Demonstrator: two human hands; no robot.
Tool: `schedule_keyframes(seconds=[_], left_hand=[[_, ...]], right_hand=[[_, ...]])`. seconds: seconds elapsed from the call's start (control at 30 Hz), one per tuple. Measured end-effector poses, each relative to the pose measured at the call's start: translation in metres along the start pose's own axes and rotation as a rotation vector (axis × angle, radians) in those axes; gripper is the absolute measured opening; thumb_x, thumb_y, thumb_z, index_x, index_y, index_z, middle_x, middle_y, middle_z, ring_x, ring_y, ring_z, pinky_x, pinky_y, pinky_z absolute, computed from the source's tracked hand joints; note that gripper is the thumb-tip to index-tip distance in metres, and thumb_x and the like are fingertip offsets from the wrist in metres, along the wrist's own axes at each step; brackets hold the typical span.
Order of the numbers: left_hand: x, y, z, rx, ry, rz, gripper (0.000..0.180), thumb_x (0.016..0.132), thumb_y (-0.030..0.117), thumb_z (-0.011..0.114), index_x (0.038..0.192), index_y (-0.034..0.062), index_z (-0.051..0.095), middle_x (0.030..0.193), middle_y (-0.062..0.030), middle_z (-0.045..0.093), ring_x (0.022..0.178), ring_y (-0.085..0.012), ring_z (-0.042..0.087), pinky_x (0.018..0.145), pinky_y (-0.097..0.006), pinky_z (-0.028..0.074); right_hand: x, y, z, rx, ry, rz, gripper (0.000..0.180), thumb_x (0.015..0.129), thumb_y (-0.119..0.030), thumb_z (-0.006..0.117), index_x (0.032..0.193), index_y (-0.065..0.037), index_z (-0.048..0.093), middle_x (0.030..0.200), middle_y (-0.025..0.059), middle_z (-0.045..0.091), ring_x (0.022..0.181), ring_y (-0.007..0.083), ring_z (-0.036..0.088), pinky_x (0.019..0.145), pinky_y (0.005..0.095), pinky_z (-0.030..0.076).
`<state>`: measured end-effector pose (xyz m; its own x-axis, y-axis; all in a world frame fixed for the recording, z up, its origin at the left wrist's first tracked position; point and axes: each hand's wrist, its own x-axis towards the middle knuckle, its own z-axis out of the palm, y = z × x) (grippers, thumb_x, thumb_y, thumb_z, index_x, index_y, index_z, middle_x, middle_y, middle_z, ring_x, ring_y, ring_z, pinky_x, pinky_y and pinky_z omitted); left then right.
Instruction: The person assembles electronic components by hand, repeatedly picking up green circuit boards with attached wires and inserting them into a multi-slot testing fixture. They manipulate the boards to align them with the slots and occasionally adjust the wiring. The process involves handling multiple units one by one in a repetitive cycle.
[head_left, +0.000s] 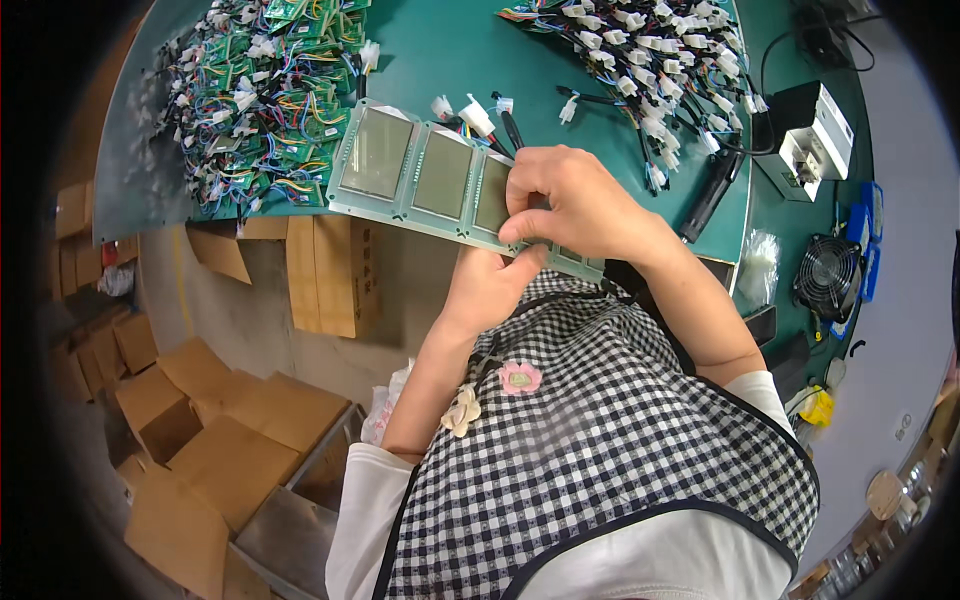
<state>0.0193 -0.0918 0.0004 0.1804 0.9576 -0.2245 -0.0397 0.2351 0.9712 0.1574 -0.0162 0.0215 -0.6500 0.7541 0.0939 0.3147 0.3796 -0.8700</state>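
A long pale green circuit board panel (422,170) with several grey rectangular LCD screens lies tilted across the table's front edge. My left hand (487,288) grips its lower edge from beneath, the thumb pressed on the rim and the other fingers hidden behind. Over the right part of the panel, my right hand (575,200) has its fingers curled in a pinch at one of the screens. Whether something small sits between those fingertips is hidden. Just behind the panel are white plug connectors (477,117) on dark cables.
A heap of green circuit boards with coloured wires (265,110) covers the table's left side. Bundled cables with white connectors (650,60) lie at the back right, near a black screwdriver (712,195). Farther right are a white-and-black box (815,140) and a fan (828,277). Open cardboard boxes (225,450) stand lower left.
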Motion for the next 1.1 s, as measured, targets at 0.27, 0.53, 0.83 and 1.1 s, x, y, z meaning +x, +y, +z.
schedule_keyframes(seconds=[0.27, 0.53, 0.83, 1.1], left_hand=[[-0.008, -0.001, -0.003, 0.07, -0.014, -0.057, 0.031, 0.076, -0.001, 0.055, 0.107, -0.0021, 0.048, 0.096, -0.0057, 0.053, 0.084, -0.0104, 0.051, 0.07, -0.026, 0.044], [-0.021, 0.008, -0.004, -0.113, -0.091, -0.001, 0.037, 0.078, -0.001, 0.056, 0.113, -0.0031, 0.045, 0.104, -0.007, 0.052, 0.093, -0.0122, 0.051, 0.08, -0.027, 0.043], [-0.023, 0.009, -0.007, -0.204, -0.153, 0.021, 0.038, 0.08, 0.001, 0.057, 0.115, -0.0027, 0.044, 0.107, -0.0071, 0.052, 0.097, -0.0136, 0.049, 0.084, -0.028, 0.041], [-0.021, 0.006, -0.008, -0.2, -0.179, 0.027, 0.041, 0.079, 0.003, 0.057, 0.117, -0.0027, 0.043, 0.109, -0.008, 0.051, 0.099, -0.0141, 0.049, 0.085, -0.028, 0.04]], right_hand=[[-0.003, 0.015, -0.001, -0.016, 0.345, 0.092, 0.014, 0.068, -0.011, 0.068, 0.072, -0.001, 0.059, 0.069, 0.0067, 0.054, 0.064, 0.0173, 0.052, 0.058, 0.0288, 0.041], [-0.009, 0.016, -0.023, 0.41, 0.066, 0.19, 0.018, 0.069, -0.014, 0.072, 0.078, 0.0, 0.064, 0.072, 0.001, 0.056, 0.068, 0.009, 0.052, 0.064, 0.0225, 0.041], [-0.006, 0.019, -0.025, 0.655, -0.006, 0.331, 0.015, 0.067, -0.011, 0.074, 0.072, -0.001, 0.064, 0.069, -0.0013, 0.058, 0.063, 0.0054, 0.051, 0.059, 0.0192, 0.04], [-0.005, 0.021, -0.025, 0.759, -0.007, 0.338, 0.01, 0.067, -0.006, 0.073, 0.071, -0.002, 0.064, 0.067, -0.002, 0.055, 0.062, 0.0057, 0.05, 0.059, 0.0194, 0.038]])
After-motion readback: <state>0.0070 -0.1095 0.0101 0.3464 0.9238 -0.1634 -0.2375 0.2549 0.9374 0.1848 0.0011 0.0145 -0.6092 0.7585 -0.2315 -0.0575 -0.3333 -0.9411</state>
